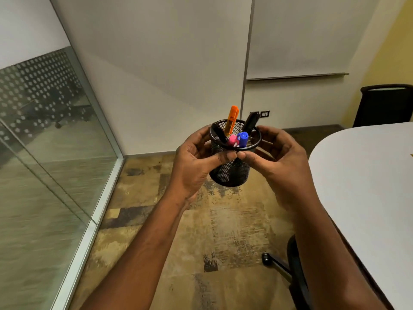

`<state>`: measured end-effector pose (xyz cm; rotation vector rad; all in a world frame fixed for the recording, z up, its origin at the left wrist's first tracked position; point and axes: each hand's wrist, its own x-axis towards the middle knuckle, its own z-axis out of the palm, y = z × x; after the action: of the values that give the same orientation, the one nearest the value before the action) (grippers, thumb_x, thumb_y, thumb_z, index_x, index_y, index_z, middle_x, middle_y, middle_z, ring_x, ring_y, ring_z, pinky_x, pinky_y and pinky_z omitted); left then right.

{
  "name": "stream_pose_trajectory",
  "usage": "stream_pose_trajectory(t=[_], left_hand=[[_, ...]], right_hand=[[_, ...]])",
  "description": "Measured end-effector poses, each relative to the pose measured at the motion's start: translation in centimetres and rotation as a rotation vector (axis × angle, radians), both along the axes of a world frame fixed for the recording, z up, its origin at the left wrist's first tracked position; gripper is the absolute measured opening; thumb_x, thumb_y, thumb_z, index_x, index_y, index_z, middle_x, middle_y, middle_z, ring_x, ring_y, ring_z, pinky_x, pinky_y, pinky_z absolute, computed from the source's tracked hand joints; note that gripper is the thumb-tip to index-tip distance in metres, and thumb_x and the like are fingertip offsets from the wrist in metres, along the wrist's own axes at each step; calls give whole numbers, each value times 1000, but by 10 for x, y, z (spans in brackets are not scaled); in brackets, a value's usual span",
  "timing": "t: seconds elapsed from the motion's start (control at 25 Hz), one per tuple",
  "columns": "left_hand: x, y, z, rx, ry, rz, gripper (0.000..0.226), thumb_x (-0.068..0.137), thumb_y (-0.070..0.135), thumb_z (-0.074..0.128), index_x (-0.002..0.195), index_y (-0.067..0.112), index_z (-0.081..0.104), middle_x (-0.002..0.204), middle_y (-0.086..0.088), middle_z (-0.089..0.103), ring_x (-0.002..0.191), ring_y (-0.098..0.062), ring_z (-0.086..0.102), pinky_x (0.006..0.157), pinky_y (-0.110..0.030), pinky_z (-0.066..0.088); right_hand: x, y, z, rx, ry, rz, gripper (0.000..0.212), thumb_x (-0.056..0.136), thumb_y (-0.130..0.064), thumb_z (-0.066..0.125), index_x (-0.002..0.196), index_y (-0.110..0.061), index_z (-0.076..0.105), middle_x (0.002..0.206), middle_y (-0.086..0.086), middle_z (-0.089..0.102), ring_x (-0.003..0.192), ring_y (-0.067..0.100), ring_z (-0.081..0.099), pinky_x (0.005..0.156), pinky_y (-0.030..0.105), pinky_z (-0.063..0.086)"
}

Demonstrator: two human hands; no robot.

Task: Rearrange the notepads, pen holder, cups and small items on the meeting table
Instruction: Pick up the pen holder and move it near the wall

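White meeting table (362, 175) at right; black mesh pen holder (232, 173) held upright in the air over the floor, clear of the table's edge. Left hand (194, 166) and right hand (283, 162) both curl round it, thumbs meeting on the near wall. For placement, it is best kept level and set down base-flat, lest the tall orange marker (232, 119) tip.
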<state>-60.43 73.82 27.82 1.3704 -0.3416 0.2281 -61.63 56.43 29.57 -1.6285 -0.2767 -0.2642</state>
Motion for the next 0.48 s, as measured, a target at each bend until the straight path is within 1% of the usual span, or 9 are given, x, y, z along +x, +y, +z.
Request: stream_pose_trajectory(t=[0.08, 0.2, 0.24, 0.28, 0.44, 0.48], left_hand=[[41, 14, -2, 10, -2, -20, 53, 65, 6, 79, 114, 22, 64, 113, -2, 70, 108, -20, 65, 85, -27, 54], [108, 24, -6, 25, -1, -43, 52, 69, 6, 77, 116, 23, 63, 112, 0, 70, 108, -17, 65, 84, -24, 53], [141, 25, -6, 41, -15, -57, 53, 69, 6, 77, 117, 22, 62, 112, 0, 70, 107, -16, 65, 83, -24, 53], [145, 23, -3, 54, -9, -78, 54, 69, 6, 77, 118, 21, 61, 112, 1, 71, 107, -15, 65, 83, -24, 53], [253, 12, 6, 27, 9, -78, 60, 64, 13, 79, 120, 19, 59, 111, 1, 71, 107, -14, 65, 82, -22, 53], [264, 11, 6, 28, 19, -86, 60, 64, 14, 78, 120, 18, 59, 111, 1, 71, 107, -14, 65, 82, -21, 53]], right_hand=[[39, 12, -2, 17, 2, -15, 80, 48, -45, 82, 121, -23, 57, 115, -10, 67, 110, 5, 61, 100, 41, 48], [101, 22, -7, 11, -24, -56, 81, 46, -48, 82, 120, -25, 57, 113, -12, 67, 108, 1, 61, 99, 37, 48], [133, 22, -8, 18, -39, -62, 81, 47, -47, 82, 120, -24, 57, 113, -11, 67, 108, 1, 62, 99, 36, 48], [137, 21, -7, 20, -42, -68, 80, 47, -47, 82, 119, -25, 57, 113, -11, 67, 108, 2, 62, 99, 35, 48], [246, 11, 0, 57, -7, -44, 75, 45, -42, 84, 113, -30, 57, 110, -10, 68, 105, 3, 63, 94, 31, 52], [259, 12, 0, 62, 8, -30, 72, 45, -40, 85, 111, -32, 56, 110, -10, 68, 104, 2, 64, 93, 30, 53]])
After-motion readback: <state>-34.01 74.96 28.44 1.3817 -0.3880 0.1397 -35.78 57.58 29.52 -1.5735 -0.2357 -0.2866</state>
